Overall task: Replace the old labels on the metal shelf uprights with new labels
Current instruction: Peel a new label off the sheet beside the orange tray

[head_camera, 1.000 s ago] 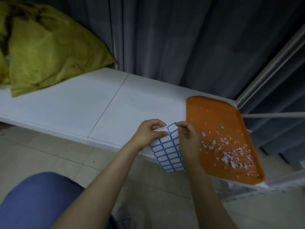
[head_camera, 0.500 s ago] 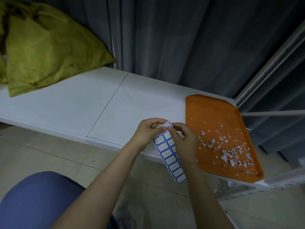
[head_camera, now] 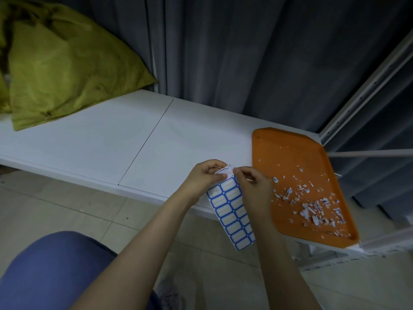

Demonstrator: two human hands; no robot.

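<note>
Smooth orange plastic tray (head_camera: pixel 288 153), matt

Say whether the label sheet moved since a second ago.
Yes. The label sheet has swung down: its lower end reaches farther below the front edge of the shelf.

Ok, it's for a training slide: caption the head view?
Left hand holds a label sheet while right hand pinches its top corner, beside an orange tray of paper scraps.
</note>
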